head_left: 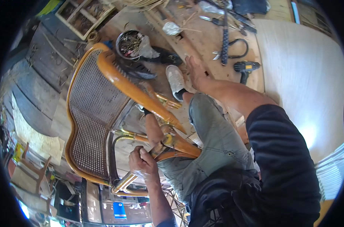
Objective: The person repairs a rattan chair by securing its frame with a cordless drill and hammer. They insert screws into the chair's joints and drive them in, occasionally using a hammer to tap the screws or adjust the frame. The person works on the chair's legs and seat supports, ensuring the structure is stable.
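A rattan chair with a woven cane panel and glossy orange-brown bent poles lies tipped across my lap and legs. My left hand is closed around one of its poles, close to a joint with a dark and yellow binding. Something clear, like plastic film, shows by that wrist. My right hand reaches forward past my knee with its fingers stretched out and nothing visible in them. It is over a long wooden plank on the floor, beside my shoe.
A metal bowl of small loose pieces stands beyond the chair. To the right are a cordless drill, a dark curved-handled cutter and a pale board. A wooden box sits far left; another chair stands left.
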{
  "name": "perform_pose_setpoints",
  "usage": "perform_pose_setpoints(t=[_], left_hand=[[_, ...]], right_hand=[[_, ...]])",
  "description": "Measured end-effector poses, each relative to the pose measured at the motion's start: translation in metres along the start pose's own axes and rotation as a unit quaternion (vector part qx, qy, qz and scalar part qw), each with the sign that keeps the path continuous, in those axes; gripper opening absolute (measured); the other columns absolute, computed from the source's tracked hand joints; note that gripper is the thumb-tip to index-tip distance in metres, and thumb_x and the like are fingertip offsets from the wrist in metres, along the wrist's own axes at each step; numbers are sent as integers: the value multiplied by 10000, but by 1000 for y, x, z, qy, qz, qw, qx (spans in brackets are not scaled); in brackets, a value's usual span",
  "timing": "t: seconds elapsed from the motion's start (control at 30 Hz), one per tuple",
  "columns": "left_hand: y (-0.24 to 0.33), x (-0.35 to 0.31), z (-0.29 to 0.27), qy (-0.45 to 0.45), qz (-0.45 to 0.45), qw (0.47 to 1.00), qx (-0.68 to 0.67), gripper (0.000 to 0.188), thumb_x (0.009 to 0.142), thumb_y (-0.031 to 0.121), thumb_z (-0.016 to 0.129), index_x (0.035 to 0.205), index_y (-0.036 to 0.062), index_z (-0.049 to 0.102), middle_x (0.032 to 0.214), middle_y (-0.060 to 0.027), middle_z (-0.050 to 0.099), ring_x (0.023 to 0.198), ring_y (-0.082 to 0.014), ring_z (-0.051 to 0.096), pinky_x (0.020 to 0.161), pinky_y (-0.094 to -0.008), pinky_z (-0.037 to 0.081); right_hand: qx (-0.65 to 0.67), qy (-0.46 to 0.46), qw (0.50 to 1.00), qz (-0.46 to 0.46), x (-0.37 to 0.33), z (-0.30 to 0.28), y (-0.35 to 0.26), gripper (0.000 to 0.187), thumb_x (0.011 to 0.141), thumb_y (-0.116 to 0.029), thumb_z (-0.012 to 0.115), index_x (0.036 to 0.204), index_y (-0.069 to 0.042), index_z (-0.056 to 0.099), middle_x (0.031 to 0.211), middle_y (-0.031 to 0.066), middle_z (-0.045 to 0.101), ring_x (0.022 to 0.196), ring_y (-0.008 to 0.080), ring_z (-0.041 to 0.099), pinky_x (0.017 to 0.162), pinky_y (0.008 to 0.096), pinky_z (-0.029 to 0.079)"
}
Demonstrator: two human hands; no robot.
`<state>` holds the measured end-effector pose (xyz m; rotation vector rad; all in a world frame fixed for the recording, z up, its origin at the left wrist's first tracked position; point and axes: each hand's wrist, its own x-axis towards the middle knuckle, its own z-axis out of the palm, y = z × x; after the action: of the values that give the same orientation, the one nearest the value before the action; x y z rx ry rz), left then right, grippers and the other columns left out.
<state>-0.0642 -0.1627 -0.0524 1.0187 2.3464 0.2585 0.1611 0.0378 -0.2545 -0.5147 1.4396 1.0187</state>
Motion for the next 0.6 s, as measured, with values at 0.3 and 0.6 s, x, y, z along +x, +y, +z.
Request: perform_pose_setpoints(t=[0.3,0.6], left_hand=[[9,-8,-15,-103,-58,991,-54,335,942,256,386,925,2,604,746,-179,584,681,-350,572,610,-421,442],[-52,-27,-50,-161,14,971,178,361,929,286,322,1070,39,544,1108,-125,558,1124,-294,467,986,-468,270]], right_hand=[[876,67,116,463,-103,45,-118,634,791,-254,619,1334,-38,373,1215,209,496,1123,367,462,944,441,368],[875,-116,26,468,-21,153,-336,1032,706,-418,689,1383,96,104,1233,295,475,1155,399,471,982,428,367]])
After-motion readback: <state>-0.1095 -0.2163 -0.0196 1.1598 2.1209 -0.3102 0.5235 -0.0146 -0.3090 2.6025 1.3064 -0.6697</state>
